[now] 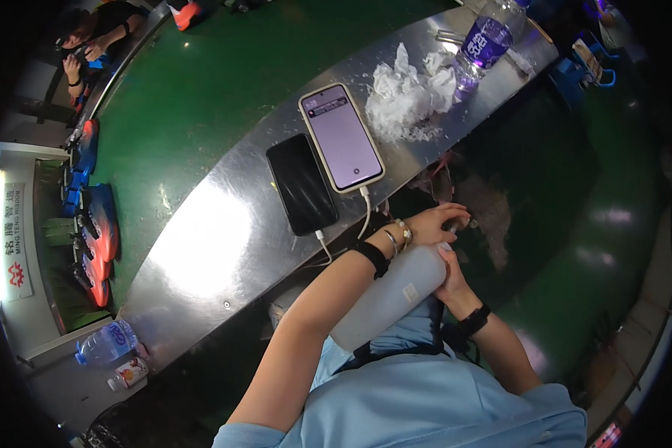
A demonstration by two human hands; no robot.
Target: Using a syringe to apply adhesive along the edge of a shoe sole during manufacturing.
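Note:
A large frosted white plastic bottle [392,297] lies slanted across my lap, its base toward my body. My right hand [453,278] is wrapped round its upper end from the right. Just beyond that end, my left hand [434,224] has its fingers bent together in a pinch. A small pale thing shows by those fingertips, too small to name. My left forearm crosses over the bottle's left side and hides part of it. The bottle's mouth is hidden by my hands.
A metal-edged table carries a lit phone [341,138], a dark phone [302,185], both with white cables, crumpled white tissue [407,97] and a purple-labelled bottle [489,45]. Two small bottles lie at lower left. Shoes [97,239] line the green conveyor [201,82]. A person [97,45] sits far left.

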